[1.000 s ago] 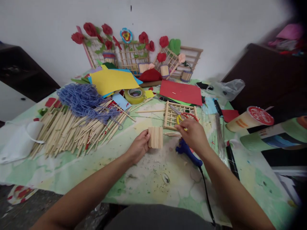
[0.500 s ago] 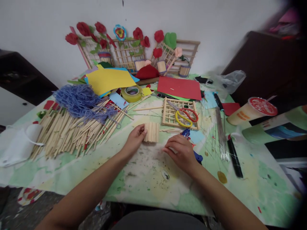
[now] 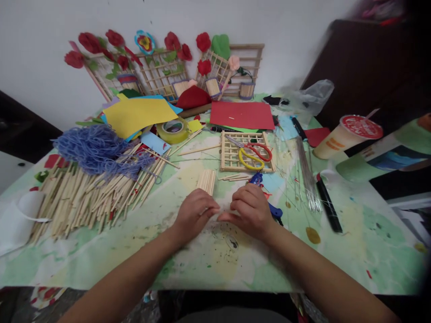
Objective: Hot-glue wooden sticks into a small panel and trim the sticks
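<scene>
My left hand is closed in a pinch near the middle of the table, its fingertips close to those of my right hand. Anything between its fingers is too small to make out. Just behind it is a small panel of short wooden sticks laid side by side, its lower part hidden by the hand. My right hand is curled, thumb pressed towards the fingers, and what it may hold cannot be seen. A blue glue gun lies partly hidden behind it. Beyond, scissors rest on a stick lattice.
On the left lie a heap of wooden sticks and blue yarn. Yellow paper, a tape roll and red paper are farther back. Wires, a black marker and a sealed cup stand or lie right.
My left hand has let go of the stick panel and moved right and nearer me, up to my right hand. The panel stays behind it. The camera view has shifted slightly.
</scene>
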